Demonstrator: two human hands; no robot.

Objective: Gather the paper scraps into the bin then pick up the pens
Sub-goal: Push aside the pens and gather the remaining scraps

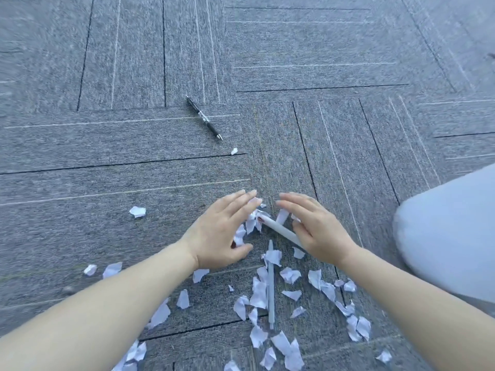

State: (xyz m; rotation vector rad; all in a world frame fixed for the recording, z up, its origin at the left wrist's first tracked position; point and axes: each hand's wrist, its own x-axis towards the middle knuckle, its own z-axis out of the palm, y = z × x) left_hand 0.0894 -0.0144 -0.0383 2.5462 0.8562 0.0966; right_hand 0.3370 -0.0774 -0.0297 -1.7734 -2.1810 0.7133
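Several white paper scraps (259, 291) lie scattered over the grey carpet near me. My left hand (221, 231) and my right hand (318, 230) rest flat on the carpet, fingers spread, cupped toward each other around a small cluster of scraps (250, 223). A pale grey pen (280, 228) lies slanted between the hands, its lower end under my right hand. A second grey pen (271, 287) lies lengthwise among the scraps below. A black pen (205, 118) lies farther off on the carpet. No bin is in view.
My knee in light grey cloth (450, 236) sits at the right edge. Stray scraps lie apart: one at the left (138, 211), one near the black pen (234, 151). Grey carpet tiles (107, 76) stretch all around.
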